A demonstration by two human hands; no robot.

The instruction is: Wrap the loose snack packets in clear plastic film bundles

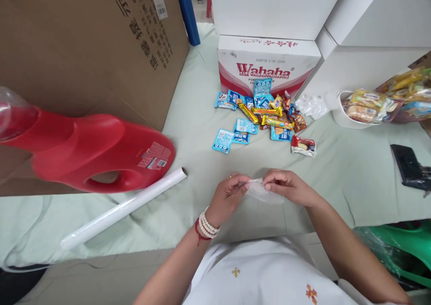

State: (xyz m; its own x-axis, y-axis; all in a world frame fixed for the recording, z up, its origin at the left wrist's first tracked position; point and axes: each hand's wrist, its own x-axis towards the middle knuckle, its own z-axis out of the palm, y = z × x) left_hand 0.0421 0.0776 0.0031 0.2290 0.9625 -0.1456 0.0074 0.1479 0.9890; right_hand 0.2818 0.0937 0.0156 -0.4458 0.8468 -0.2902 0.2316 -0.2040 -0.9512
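Between my two hands hangs a clear plastic bag [266, 193], pinched along its upper edge near the front of the table. My left hand [230, 195], with a beaded bracelet on the wrist, grips its left corner. On the right corner, my right hand [285, 186] has its thumb and fingers closed. Beyond the hands lies a loose pile of wrapped snacks: blue packets [223, 141], yellow bars [278, 122] and a red-and-white packet [303, 146] at the near right. Whether the bag's mouth is parted, I cannot tell.
Behind the snacks stands a Wahaha carton [269, 53]. At left are a red plastic jug [111, 152], a white roll [124, 208] and a large cardboard box [84, 49]. A white tub of snacks [350, 116], crumpled clear plastic [313, 106] and a black phone-like object [409, 166] are at right.
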